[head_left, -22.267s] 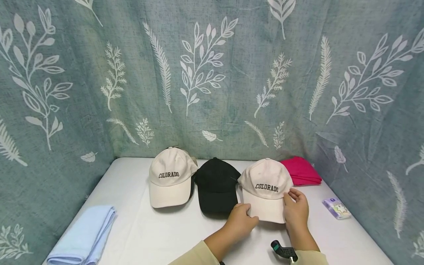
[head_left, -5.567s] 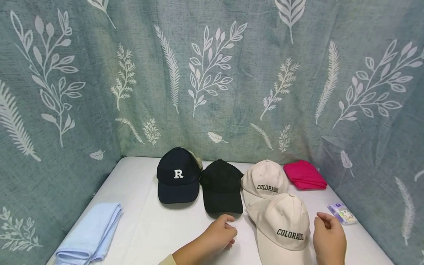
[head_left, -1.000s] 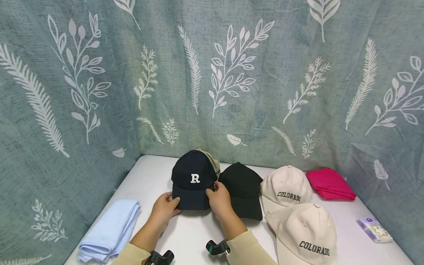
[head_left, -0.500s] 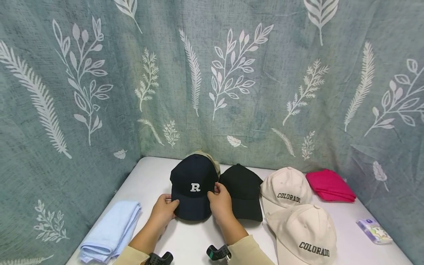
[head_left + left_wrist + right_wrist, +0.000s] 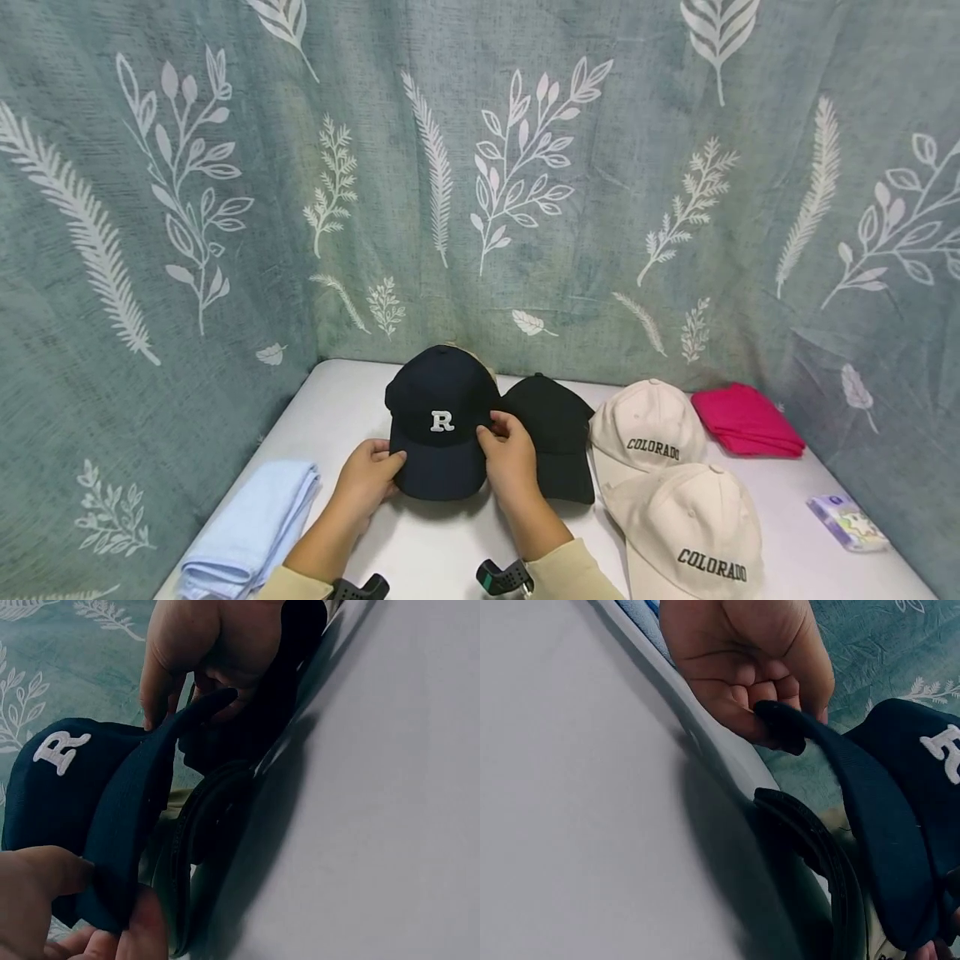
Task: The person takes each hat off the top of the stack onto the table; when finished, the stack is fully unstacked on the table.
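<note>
A navy cap with a white R (image 5: 435, 387) is held by its brim at both sides, raised off the things beneath it. My left hand (image 5: 367, 475) pinches the brim's left edge, thumb on top and fingers underneath. At the opposite edge my right hand (image 5: 512, 458) pinches it the same way. Below the lifted cap, the right wrist view shows another dark curved brim (image 5: 806, 834) and some khaki fabric (image 5: 834, 820). A plain black cap (image 5: 558, 421) sits just right of my right hand. Further right, one cream COLORADO cap (image 5: 648, 414) is partly covered by a second cream COLORADO cap (image 5: 693, 517).
A folded light-blue towel (image 5: 251, 525) lies at the left on the white table (image 5: 427, 546). At the back right is a folded crimson cloth (image 5: 746, 421), with a small purple-and-white packet (image 5: 847, 522) nearer. Patterned curtains (image 5: 435, 308) enclose the back and sides.
Earlier, a cream COLORADO cap went from the left stack to in front of the right-hand cream cap, uncovering the navy cap. Over the last second both hands have tilted and lifted the navy cap.
</note>
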Demonstrator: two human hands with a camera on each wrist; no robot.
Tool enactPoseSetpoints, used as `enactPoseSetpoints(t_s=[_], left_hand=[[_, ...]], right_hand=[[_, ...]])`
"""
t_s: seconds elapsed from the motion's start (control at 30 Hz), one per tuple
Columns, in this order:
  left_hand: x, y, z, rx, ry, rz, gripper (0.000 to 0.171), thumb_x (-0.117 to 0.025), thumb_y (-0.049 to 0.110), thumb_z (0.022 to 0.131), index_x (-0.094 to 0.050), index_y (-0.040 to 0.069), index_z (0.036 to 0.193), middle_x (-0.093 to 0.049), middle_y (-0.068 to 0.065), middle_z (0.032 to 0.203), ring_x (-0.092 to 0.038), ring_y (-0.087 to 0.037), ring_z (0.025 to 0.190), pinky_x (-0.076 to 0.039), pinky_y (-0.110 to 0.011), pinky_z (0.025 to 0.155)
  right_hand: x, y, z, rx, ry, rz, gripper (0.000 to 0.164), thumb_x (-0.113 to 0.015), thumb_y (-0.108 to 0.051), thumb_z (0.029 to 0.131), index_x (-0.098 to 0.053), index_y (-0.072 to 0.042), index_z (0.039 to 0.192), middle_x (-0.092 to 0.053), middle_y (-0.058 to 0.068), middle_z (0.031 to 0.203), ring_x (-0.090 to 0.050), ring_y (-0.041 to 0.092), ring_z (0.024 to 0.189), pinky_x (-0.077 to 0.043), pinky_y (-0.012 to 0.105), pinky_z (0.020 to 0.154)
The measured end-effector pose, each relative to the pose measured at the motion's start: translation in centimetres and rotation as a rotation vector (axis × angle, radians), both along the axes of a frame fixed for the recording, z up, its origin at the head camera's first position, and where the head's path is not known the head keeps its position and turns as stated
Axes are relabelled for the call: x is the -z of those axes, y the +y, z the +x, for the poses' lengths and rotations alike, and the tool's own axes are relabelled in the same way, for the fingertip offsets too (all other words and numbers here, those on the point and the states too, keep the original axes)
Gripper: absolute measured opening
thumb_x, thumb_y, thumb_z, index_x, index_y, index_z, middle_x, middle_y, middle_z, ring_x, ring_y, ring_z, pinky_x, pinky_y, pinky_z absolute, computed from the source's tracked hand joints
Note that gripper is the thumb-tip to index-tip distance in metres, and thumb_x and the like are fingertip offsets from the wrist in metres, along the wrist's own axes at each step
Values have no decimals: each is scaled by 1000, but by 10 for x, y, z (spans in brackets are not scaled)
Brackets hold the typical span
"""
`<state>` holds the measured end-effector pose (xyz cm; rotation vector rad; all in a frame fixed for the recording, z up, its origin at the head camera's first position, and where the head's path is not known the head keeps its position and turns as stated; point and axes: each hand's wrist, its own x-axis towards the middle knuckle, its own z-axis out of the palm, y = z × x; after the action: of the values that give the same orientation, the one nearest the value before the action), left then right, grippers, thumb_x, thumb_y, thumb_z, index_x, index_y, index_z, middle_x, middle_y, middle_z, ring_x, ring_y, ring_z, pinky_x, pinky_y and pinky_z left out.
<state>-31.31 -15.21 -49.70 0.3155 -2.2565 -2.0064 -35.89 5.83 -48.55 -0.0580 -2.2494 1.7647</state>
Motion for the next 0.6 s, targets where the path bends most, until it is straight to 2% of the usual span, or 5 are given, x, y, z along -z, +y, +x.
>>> enactPoseSetpoints(t_s=[0.13, 0.3, 0.43, 0.6], left_hand=[[-2, 3, 3, 35, 1, 4, 38, -69, 16, 99, -57, -6, 127, -74, -15, 107, -68, -17, 81, -59, -33, 70], [-2, 6, 5, 66, 5, -7, 50, -70, 16, 99, -53, -1, 142, -75, -12, 104, -69, -17, 83, -59, -33, 71], [-2, 8, 4, 77, 7, -15, 58, -72, 16, 97, -50, 5, 150, -75, -12, 104, -70, -17, 80, -60, -33, 70], [-4, 9, 4, 89, 16, -12, 58, -73, 15, 96, -52, 6, 150, -73, -13, 103, -70, -17, 79, -60, -33, 69]], right_hand=[[0, 7, 3, 30, 27, 27, 30, -74, -18, 97, -72, -8, 126, -65, 10, 134, -60, 21, 101, -52, 32, 84], [-1, 13, 9, 45, 82, 23, 23, -75, -13, 96, -73, -7, 117, -56, 7, 152, -63, 22, 103, -54, 29, 86], [-4, 18, 11, 36, 110, 37, 21, -76, -13, 95, -72, -7, 115, -53, 5, 156, -64, 23, 106, -54, 33, 90], [-8, 24, 15, 13, 103, 67, 25, -77, -16, 95, -69, -11, 118, -57, 1, 151, -64, 21, 106, -55, 32, 89]])
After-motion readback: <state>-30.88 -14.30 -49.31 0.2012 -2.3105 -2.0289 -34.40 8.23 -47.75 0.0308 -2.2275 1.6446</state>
